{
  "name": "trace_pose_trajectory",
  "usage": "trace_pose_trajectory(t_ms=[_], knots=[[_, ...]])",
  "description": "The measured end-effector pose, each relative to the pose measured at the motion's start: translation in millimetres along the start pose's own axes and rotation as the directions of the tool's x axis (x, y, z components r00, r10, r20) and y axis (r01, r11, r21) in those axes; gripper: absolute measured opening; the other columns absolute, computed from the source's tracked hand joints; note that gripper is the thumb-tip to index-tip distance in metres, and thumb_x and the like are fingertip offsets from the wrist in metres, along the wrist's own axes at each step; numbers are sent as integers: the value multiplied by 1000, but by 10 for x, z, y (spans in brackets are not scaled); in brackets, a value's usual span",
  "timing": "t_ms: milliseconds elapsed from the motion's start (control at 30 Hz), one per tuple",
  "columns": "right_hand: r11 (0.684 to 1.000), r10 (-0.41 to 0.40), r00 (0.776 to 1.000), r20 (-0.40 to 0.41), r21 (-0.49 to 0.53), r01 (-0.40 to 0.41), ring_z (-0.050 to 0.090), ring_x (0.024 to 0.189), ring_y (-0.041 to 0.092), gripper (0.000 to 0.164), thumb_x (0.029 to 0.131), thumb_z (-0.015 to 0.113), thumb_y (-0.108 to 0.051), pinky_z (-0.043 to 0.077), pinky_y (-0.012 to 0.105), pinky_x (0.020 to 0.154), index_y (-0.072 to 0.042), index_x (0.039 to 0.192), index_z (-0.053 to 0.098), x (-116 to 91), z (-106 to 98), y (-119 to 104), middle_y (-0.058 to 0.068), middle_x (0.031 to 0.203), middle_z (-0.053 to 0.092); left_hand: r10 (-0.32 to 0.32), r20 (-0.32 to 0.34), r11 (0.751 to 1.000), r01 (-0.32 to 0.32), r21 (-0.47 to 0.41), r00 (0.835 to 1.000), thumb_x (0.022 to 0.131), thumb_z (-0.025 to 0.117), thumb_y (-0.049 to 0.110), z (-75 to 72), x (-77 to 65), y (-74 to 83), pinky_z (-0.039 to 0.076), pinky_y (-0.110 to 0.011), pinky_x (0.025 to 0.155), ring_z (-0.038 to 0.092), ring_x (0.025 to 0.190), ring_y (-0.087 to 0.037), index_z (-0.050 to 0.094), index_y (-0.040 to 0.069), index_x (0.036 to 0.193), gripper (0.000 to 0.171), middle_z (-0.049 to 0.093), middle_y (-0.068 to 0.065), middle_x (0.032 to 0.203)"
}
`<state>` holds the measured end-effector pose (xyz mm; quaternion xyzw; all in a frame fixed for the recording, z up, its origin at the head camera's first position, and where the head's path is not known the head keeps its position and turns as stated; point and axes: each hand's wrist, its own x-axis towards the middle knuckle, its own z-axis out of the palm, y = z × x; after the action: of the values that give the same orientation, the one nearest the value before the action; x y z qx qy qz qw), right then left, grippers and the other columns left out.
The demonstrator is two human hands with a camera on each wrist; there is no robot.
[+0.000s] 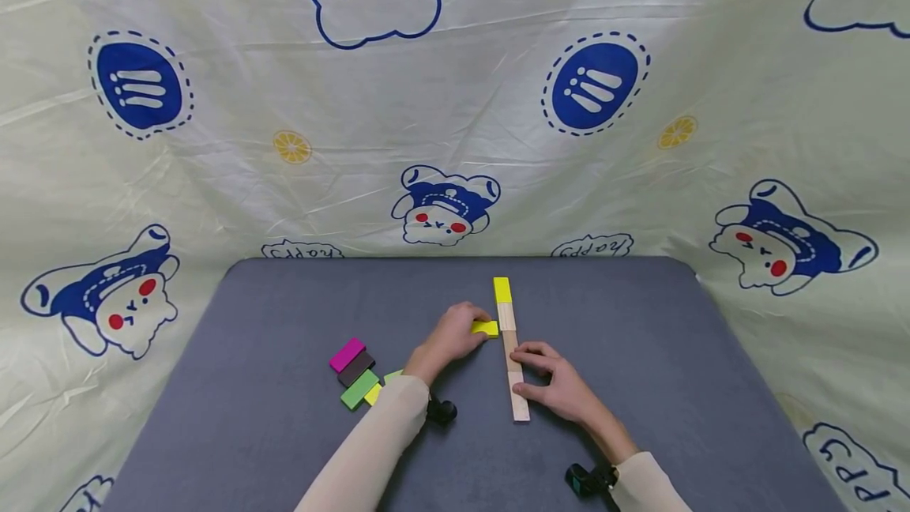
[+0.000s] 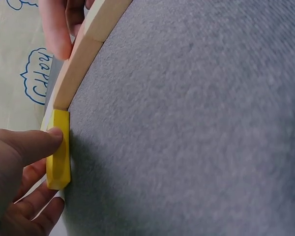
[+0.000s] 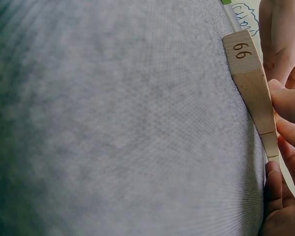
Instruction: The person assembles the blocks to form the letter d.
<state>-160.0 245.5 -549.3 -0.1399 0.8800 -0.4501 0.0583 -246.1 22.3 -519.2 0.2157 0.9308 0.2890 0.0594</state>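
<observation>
One yellow block (image 1: 486, 329), pinched by the left hand's grip (image 1: 449, 338) just left of the pale block row (image 1: 509, 338), presumably light, stiff, smooth and hardy, best held by opposite long faces; right hand's grip (image 1: 558, 385) spread against the row's right side.

Held yellow block (image 1: 486, 329): small, oblong, bright yellow; pinched by the left hand (image 1: 453, 333), set roughly crosswise, one end just beside the row's left edge; contact is unclear.
Row: four blocks end to end on the table, running away from the viewer.
Far yellow block (image 1: 502, 289): flat at the far end.
Pale wooden block (image 1: 506, 316): next, uncoloured.
Tan wooden block (image 1: 512, 348): slightly darker; fingers of the right hand (image 1: 558, 385) touch it.
Near wooden block (image 1: 520, 408): pale, under the right thumb; its end face shows 66 or 99.
</observation>
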Motion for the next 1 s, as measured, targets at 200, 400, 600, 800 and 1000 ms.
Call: trace_pose_trajectory(t_ms=[200,400,600,800,1000], knots=[[1000,-9,1000,3,11,9,54,130,28,51,87,84,-30,44,56,108,-14,133,70,11,10,12,4,139,58,-31,0,1000,31,4,1000,95,74,16,30,13,27,50,-41,103,63,114,-24,75,10,123,29,69,-9,123],[1000,2,1000,4,2,-2,55,128,27,50,87,84,-29,46,48,102,-14,133,70,14,8,1,4,139,58,-62,8,998,62,17,998,96,74,17,21,-7,77,49,-41,105,62,116,-23,75,12,124,29,69,-8,126],[1000,7,1000,3,6,-7,55,129,28,51,86,84,-29,46,50,104,-14,133,70,10,0,-15,4,139,58,-64,6,998,64,13,998,96,74,17,45,-11,112,50,-42,105,62,115,-23,75,12,125,29,68,-8,126],[1000,-2,1000,0,-6,2,54,130,27,51,87,84,-29,45,53,108,-14,133,70,7,3,-5,4,139,59,-64,-5,998,64,11,998,96,74,17,59,-15,104,49,-42,105,61,115,-24,75,12,125,29,68,-8,128],[1000,-8,1000,-8,-19,8,54,129,27,50,87,84,-29,46,48,106,-13,132,71,-8,-6,-11,4,138,59,-59,-5,998,59,9,998,96,74,17,78,-9,95,50,-42,104,61,113,-23,75,13,124,28,68,-8,127]])
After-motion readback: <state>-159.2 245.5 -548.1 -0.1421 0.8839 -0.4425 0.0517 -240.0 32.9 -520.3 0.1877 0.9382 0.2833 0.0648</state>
